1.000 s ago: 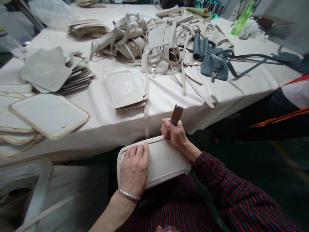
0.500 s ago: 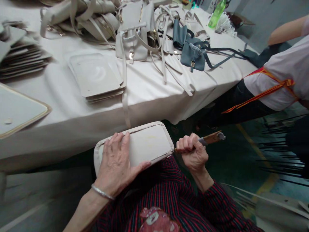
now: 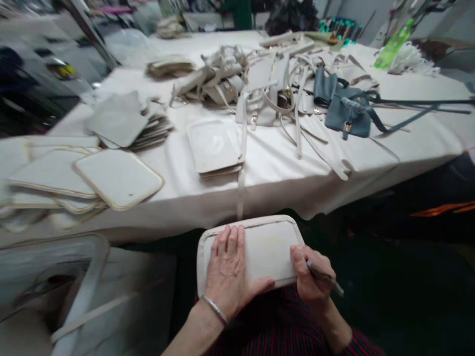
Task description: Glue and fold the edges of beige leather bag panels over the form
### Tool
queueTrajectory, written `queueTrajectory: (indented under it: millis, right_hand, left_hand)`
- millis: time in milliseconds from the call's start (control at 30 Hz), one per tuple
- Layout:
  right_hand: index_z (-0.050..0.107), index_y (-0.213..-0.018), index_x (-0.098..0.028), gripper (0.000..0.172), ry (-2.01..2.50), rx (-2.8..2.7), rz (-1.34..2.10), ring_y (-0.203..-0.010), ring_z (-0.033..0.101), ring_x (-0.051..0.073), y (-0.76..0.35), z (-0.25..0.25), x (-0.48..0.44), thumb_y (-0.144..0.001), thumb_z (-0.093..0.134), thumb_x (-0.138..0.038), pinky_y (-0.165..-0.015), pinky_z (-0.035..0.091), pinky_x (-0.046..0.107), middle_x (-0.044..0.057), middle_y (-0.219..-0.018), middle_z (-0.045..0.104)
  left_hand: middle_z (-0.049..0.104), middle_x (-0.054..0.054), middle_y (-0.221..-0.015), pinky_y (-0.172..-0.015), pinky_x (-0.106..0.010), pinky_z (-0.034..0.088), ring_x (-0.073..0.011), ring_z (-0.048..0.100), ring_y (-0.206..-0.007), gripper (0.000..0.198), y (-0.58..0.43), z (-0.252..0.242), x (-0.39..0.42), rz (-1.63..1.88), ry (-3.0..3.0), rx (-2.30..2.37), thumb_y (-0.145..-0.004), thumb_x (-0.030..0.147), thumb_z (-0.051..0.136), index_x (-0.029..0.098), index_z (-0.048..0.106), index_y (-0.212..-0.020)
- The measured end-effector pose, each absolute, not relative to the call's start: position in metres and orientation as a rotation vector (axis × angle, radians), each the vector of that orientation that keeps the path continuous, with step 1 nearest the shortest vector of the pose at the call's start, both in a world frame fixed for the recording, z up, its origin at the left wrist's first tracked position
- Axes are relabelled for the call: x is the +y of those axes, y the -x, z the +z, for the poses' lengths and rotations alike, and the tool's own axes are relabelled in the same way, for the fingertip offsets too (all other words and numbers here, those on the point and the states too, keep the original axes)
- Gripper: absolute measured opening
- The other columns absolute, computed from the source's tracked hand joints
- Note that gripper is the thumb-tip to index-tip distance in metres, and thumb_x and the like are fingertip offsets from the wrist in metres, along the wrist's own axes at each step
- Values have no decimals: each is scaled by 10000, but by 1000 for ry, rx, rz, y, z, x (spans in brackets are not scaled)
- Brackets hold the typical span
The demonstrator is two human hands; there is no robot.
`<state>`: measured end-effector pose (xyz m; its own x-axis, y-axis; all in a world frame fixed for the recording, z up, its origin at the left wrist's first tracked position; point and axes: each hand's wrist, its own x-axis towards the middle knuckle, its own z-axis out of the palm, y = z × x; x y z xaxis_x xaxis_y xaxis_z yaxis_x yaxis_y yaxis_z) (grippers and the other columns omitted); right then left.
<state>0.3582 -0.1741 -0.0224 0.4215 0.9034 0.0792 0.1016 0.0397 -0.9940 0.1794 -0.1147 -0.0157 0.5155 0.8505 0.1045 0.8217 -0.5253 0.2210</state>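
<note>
A pale beige rounded panel [image 3: 269,249] with a folded, gathered rim lies at my lap, below the table's front edge. My left hand [image 3: 227,267] rests flat on its left part, fingers stretched out and thumb apart along the near side. At the panel's right end, my right hand [image 3: 313,274] is closed around a wooden-handled tool [image 3: 328,279] with grey wrapping. The tool's butt points down to the right. Its working end is hidden by the fingers, which touch the panel's right rim.
On the cloth-covered table [image 3: 178,193] lie stacked pale panels [image 3: 215,146], more edged panels [image 3: 118,178], beige bags [image 3: 263,79] with straps, a blue-grey bag [image 3: 349,116] and a green bottle [image 3: 395,47]. A white bin [image 3: 98,267] stands at lower left.
The view has swung left and up, showing more table and the bin. My right hand has come in from beside the panel onto its right end, still holding the tool.
</note>
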Motion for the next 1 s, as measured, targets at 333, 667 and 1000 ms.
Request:
queueTrajectory:
  millis: [333,667,1000]
  right_hand:
    - [724,-799,-261,190,1763,-2203,586,-647,638,247,-356,4,-84,-756,542,-230,-575,407,311,84,-712,707]
    - [712,-732,-123,570,1575,-1342,583,-533,508,168,-347,25,89,-810,481,-638,-545,381,275,38,-540,565]
    - [671,-934,-158,489,1701,-1485,338,-765,617,189,-318,19,156,-973,273,-440,-687,436,281,84,-831,681]
  left_hand:
    - [611,-108,-1154,-959,-457,415,-287,539,-1079,796,-151,-15,-81,496,-2507,1238,-668,747,614,199,562,-1243]
    - [615,-94,-1077,-938,-374,407,-256,524,-1094,341,-159,18,121,670,-2439,1544,-832,448,635,196,635,-1062]
    - [570,-13,-714,-726,-299,410,-159,551,-714,196,-145,6,152,1015,-1882,1595,-912,285,510,183,588,-764]
